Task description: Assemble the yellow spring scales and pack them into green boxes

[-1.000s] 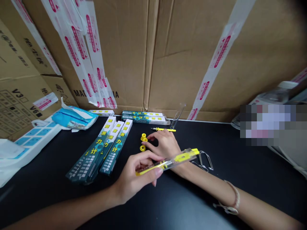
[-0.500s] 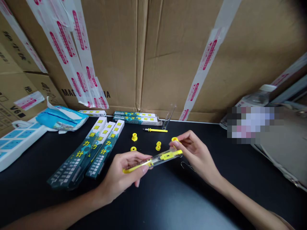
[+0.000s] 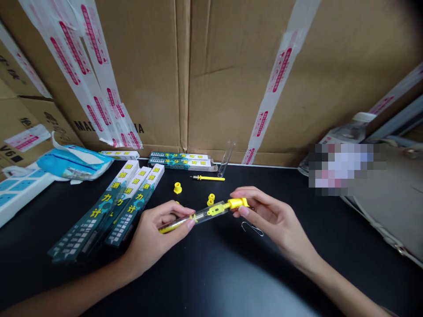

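Observation:
My left hand (image 3: 165,226) is closed round the clear tube of a spring scale (image 3: 202,215), which has a yellow plunger and a spring inside. A yellow end cap (image 3: 236,203) sits between the fingertips of my right hand (image 3: 274,215). The cap lines up with the tube's right end, and a yellow stem shows between them. Below my right fingers lies a metal S-shaped hook (image 3: 253,229). Behind the tube are loose yellow caps (image 3: 177,188) and small yellow pieces (image 3: 210,199). Farther back lies a yellow rod (image 3: 211,178) with a metal tip.
An empty clear tube (image 3: 226,160) leans near the back. Printed spring-scale boxes (image 3: 134,204) lie at left, with more boxes (image 3: 181,161) against the carton (image 3: 218,88). A power strip (image 3: 20,193) and a blue tissue pack (image 3: 74,162) are far left; a bottle (image 3: 350,130) and a bag (image 3: 390,198) stand right.
My right hand has brought the yellow cap down to the tube's right end, in line with it. The hook shows more fully. The whole view has shifted slightly.

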A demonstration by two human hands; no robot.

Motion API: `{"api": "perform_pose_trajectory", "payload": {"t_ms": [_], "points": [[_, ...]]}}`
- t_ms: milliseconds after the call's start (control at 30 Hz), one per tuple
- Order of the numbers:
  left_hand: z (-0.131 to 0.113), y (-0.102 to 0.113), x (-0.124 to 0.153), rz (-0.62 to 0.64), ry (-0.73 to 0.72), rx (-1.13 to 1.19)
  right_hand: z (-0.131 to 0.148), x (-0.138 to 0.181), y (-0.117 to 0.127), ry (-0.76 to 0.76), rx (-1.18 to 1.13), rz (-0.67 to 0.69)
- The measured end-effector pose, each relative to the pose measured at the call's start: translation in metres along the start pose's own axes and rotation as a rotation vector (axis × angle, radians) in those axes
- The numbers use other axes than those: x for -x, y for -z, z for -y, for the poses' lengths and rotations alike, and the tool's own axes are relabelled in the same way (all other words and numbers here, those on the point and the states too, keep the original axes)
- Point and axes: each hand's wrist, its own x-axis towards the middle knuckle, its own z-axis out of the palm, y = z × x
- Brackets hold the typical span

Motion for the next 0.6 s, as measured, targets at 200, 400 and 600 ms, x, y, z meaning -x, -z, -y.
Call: {"api": "perform_pose_trajectory", "payload": {"t_ms": [200, 400, 600], "points": [[0.0006, 0.0000, -0.0002, 0.010, -0.003, -0.013, -0.0010, -0.0002, -0.0030, -0.021, -0.058, 0.028], [-0.0012, 0.0008, -0.0004, 0.018, 0.039, -0.025, -0.0051, -0.0002, -0.0043, -0.033, -0.156, 0.044], [-0.0029, 0.0023, -0.0004, 0.011, 0.050, -0.035, -0.0031, -0.0015, -0.0017, -0.065, -0.233, 0.056]]}}
